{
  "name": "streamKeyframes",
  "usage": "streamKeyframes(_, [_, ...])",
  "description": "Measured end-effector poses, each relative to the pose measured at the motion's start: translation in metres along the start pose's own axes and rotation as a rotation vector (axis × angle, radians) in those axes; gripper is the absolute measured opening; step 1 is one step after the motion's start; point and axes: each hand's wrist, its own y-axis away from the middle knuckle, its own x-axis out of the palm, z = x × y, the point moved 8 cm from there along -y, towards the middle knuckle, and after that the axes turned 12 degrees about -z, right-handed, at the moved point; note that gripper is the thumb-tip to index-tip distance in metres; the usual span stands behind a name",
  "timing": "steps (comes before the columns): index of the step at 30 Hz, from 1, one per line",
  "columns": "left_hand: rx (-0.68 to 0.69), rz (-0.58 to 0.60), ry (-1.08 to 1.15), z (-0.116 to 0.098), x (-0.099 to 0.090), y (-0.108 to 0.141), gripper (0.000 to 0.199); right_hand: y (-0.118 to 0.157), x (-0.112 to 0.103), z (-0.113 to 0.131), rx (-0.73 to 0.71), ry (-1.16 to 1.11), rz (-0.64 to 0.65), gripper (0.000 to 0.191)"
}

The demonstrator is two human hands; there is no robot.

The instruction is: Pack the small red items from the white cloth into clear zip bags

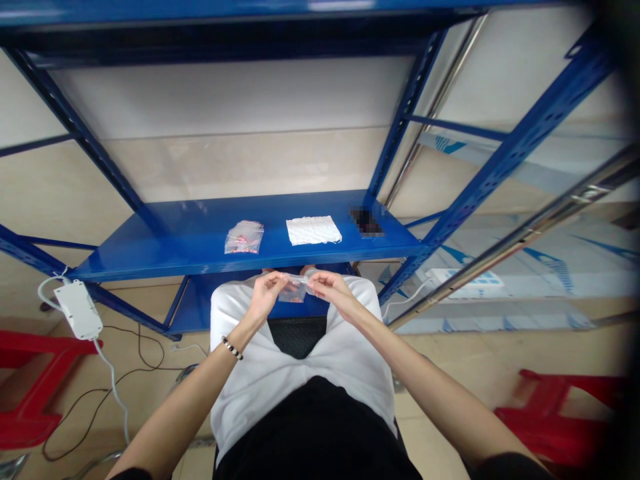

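Note:
Between my two hands, above my lap and just in front of the shelf edge, is a small clear plastic bag [293, 292] with something small and reddish at its bottom. My left hand [269, 291] pinches the bag's upper left corner. Fingers of my right hand [329, 288] are closed on its upper right corner. On the blue shelf [200, 223] lies a pile of clear bags [244, 237] with pinkish-red contents. To its right rests a white folded cloth or sheet [313, 230]. A dark, pixelated object [367, 221] is near the shelf's right end.
Blue uprights [400, 133] frame the shelf. A white power box [79, 309] with cables hangs at the left. Red stools [35, 387] stand on both sides. A metal pole [520, 233] slants across the right, near a white power strip [467, 278].

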Motion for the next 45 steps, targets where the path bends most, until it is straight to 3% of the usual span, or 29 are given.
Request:
streamKeyframes(4, [0.003, -0.015, 0.019, -0.003, -0.004, -0.004, 0.034, 0.001, -0.004, 0.000, 0.003, -0.012, -0.043, 0.027])
streamKeyframes(10, [0.018, 0.037, -0.026, -0.002, 0.007, 0.005, 0.033, 0.006, 0.005, 0.000, -0.020, -0.058, -0.064, 0.026])
streamKeyframes(16, [-0.031, 0.007, -0.019, 0.004, 0.004, 0.004, 0.034, 0.006, 0.004, -0.002, -0.031, -0.055, -0.053, 0.027])
streamKeyframes(23, [-0.023, -0.032, -0.028, 0.006, -0.001, 0.001, 0.033, 0.002, -0.004, -0.009, 0.003, -0.066, -0.146, 0.026])
streamKeyframes(34, [0.022, -0.039, -0.027, 0.005, 0.000, 0.001, 0.027, 0.000, -0.004, -0.006, -0.033, -0.050, -0.123, 0.025])
streamKeyframes(45, [0.039, 0.006, -0.017, 0.010, 0.006, 0.002, 0.029, 0.004, 0.011, -0.004, -0.028, 0.028, -0.022, 0.030])
